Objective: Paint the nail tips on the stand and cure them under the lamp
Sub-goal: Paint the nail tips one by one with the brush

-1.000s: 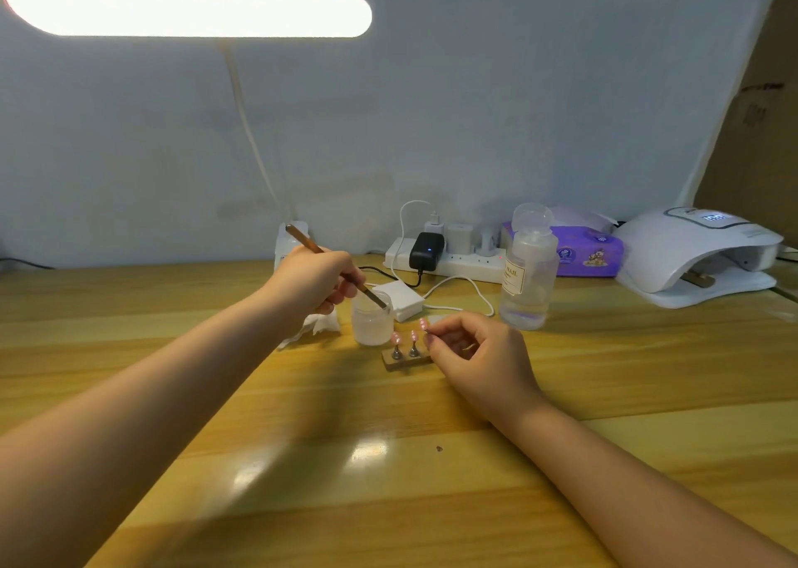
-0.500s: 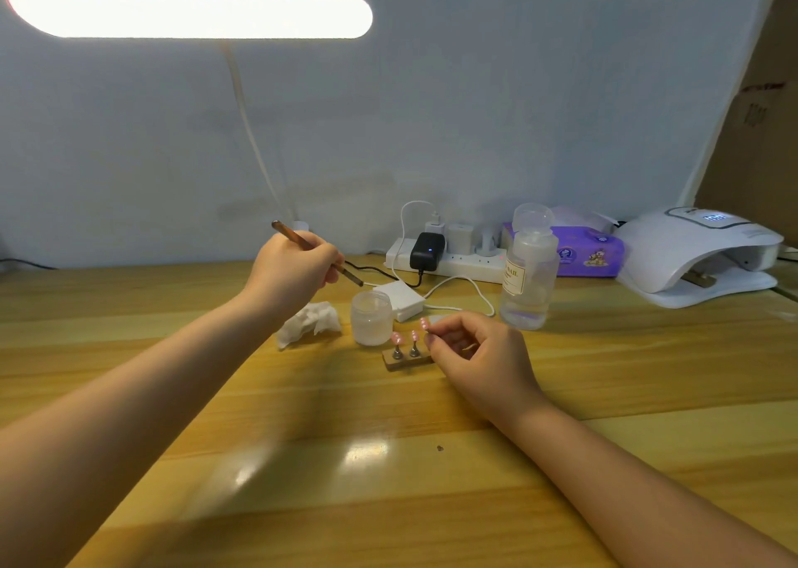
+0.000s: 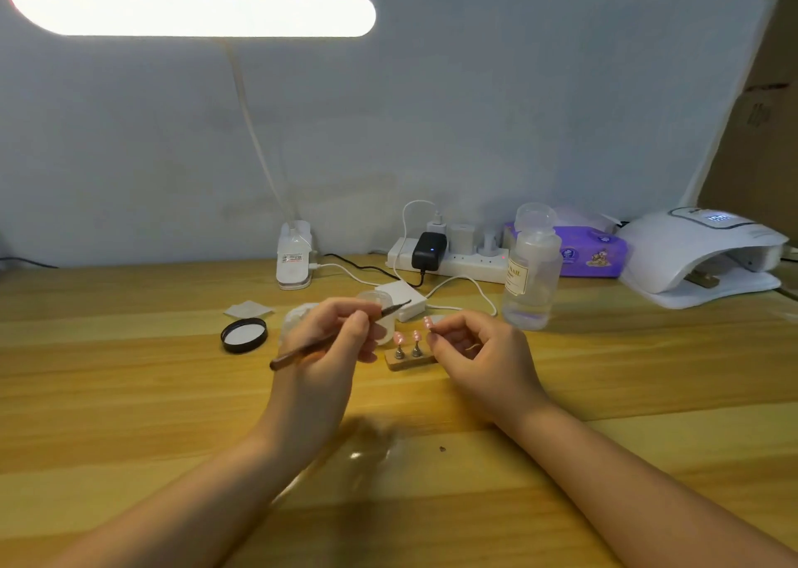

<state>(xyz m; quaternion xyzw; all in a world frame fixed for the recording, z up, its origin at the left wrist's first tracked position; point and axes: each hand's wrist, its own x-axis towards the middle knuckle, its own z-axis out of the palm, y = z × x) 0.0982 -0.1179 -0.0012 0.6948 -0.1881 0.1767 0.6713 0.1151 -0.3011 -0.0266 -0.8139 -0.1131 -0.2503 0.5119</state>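
A small wooden stand [image 3: 406,361] sits mid-table with two pink nail tips [image 3: 407,337] on metal pegs. My left hand [image 3: 330,351] grips a thin brown brush [image 3: 311,349], its dark tip pointing up-right over a frosted cup [image 3: 380,308]. Just right of the stand, my right hand [image 3: 479,353] pinches a third pink nail tip [image 3: 428,322]. The white curing lamp [image 3: 699,256] stands at the far right with its display lit.
A clear liquid bottle [image 3: 529,273] stands right of the hands. A black jar lid [image 3: 244,335], a white pad [image 3: 248,309], a crumpled tissue, a power strip [image 3: 453,260] with cables, a purple tissue pack [image 3: 591,252] and a desk lamp base [image 3: 294,256] lie behind.
My left hand has swung the brush from above the cup and tissue down and right, close beside the stand. The right hand has stayed by the stand.
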